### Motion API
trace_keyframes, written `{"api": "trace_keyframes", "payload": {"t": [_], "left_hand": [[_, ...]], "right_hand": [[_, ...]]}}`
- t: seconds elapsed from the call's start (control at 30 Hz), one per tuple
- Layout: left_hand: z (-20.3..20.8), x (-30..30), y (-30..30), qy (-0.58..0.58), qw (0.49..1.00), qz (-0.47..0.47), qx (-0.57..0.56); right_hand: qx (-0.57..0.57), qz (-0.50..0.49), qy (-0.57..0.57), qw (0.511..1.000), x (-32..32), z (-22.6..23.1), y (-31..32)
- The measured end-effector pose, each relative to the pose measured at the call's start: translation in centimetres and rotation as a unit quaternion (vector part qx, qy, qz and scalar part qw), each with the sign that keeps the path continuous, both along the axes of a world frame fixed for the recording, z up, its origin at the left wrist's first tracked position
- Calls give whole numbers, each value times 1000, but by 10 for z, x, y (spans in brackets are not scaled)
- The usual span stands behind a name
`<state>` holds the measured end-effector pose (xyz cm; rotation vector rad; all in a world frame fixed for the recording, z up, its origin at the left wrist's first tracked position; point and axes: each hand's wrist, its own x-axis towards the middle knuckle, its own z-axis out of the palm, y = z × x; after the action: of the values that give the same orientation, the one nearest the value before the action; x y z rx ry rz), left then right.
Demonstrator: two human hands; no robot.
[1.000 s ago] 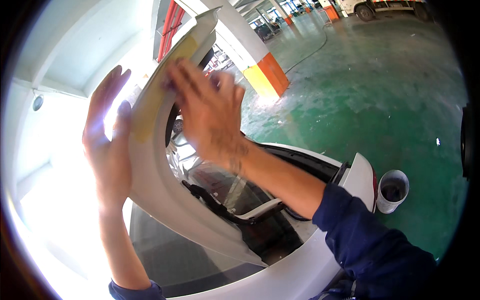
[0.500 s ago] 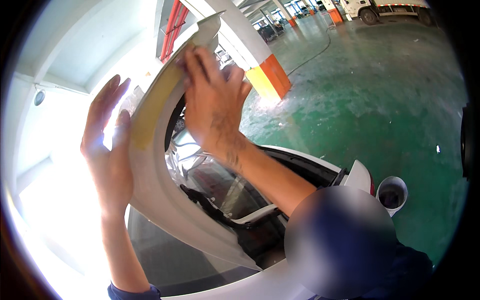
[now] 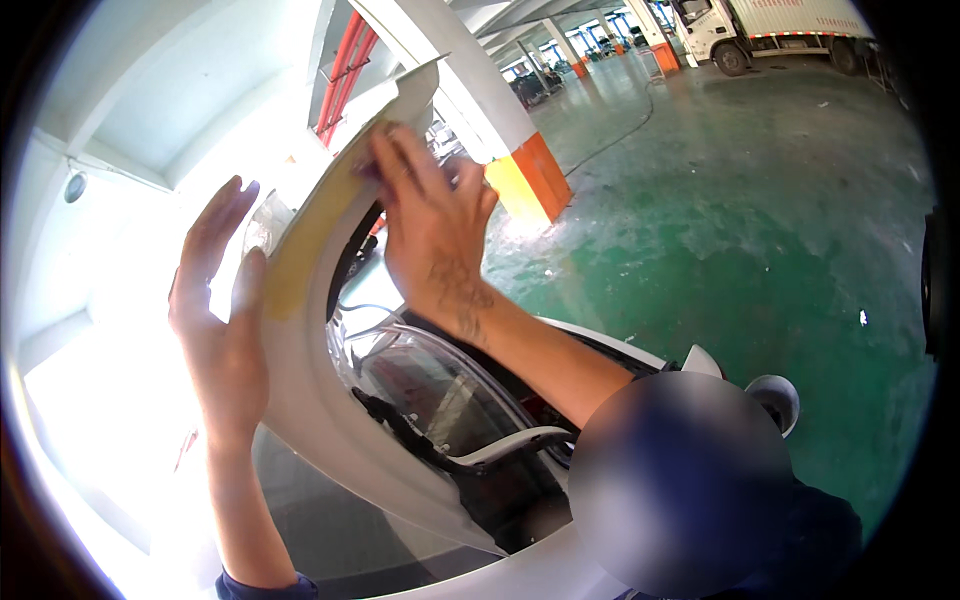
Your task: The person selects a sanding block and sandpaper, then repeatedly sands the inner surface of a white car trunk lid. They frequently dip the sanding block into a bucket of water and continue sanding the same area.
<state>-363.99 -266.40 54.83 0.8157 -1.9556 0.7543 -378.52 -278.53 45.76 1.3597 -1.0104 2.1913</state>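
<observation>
A raised, curved pale car panel (image 3: 305, 375), which looks like a tailgate, rises through the middle, with a yellowish patch (image 3: 297, 268) along its upper stretch. My right hand (image 3: 432, 225) presses its bent fingertips against the panel just above the yellow area. Something small and dark reddish shows at those fingertips, mostly covered by them. On the panel's left edge, my left hand (image 3: 225, 320) has its fingers apart, the thumb close to the rim. Beside that thumb, a clear crumpled-looking piece (image 3: 268, 222) shows at the edge.
Below the panel lies the car's open rear with a glass pane (image 3: 425, 375). A pale bucket (image 3: 778, 402) stands on the green floor (image 3: 680, 225) to the right. Farther off are an orange-and-yellow-based pillar (image 3: 540, 180) and a truck (image 3: 770, 35). A blurred patch hides the lower right.
The panel and both hands sit slightly lower in the picture. My right fingers, smeared before, look sharper and stay on the same upper part of the panel.
</observation>
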Motion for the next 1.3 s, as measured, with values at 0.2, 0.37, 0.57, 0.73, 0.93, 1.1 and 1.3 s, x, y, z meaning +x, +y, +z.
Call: {"api": "trace_keyframes", "payload": {"t": [0.2,0.37,0.57,0.73,0.93,1.1,1.3], "left_hand": [[-2,1,-1,3,1000,-3,-1],[0,0,1,3,1000,-6,-7],[-3,-1,1,12,1000,-16,11],[-2,-2,1,1,1000,-4,-1],[-2,0,1,5,1000,-3,-11],[-2,0,1,10,1000,-18,3],[-2,-2,3,14,1000,-4,3]], "right_hand": [[27,14,-26,999,16,1,19],[-5,-7,-30,1000,0,5,0],[2,4,-1,1000,11,-7,14],[11,-4,-33,999,-5,9,4],[25,10,-11,1000,-12,5,2],[28,3,-13,1000,-5,2,11],[5,-42,-19,999,-16,8,-6]]}}
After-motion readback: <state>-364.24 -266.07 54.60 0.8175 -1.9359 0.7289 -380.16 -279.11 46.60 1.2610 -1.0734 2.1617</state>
